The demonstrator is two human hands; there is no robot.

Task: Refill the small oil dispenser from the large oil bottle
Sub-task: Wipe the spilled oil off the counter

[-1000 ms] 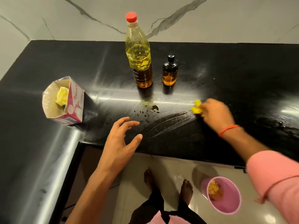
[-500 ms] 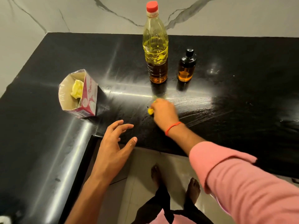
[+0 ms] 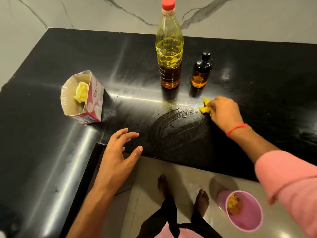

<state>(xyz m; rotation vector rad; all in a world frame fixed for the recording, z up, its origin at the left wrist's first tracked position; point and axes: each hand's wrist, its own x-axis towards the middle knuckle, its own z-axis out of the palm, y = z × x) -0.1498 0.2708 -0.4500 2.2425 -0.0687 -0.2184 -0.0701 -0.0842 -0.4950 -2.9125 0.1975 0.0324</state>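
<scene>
Black polished stone forms the L-shaped counter point(image 3: 51, 152), backed by a pale marble-veined wall point(image 3: 85, 12); beige floor tiles point(image 3: 180, 172) show at six o'clock, with two bare feet on them.

Counted: two bottles, one carton, one bucket, one wad in hand, two hands.

At twelve o'clock stands the large oil bottle point(image 3: 169, 48), clear plastic with a red cap, upright and capped; its oil reads bright yellow above and amber-brown toward the base; the neck band carries print too small to read. Just beside it, toward one o'clock, stands the small oil dispenser point(image 3: 201, 73), dark glass with a black top, upright, amber oil showing in roughly its lower half; the two stand close but apart.

At ten o'clock a cut-open pink and white carton point(image 3: 92, 100) holds a crumpled yellow-stained tissue point(image 3: 81, 91); its side reads "ORIGAMI", partly cut off by the angle.

At centre the counter bears a swirled oily smear point(image 3: 176, 124), with a small drop at its far edge below the large bottle.

At two o'clock the right hand point(image 3: 223, 112), a red thread on its wrist, pinches a yellow-stained wad point(image 3: 205, 109) against the counter at the smear's edge; at seven o'clock the left hand point(image 3: 118, 155) hangs over the counter's inner corner, fingers spread and holding nothing.

At five o'clock a pink bucket point(image 3: 247, 220) on the floor holds yellowish scraps.
</scene>
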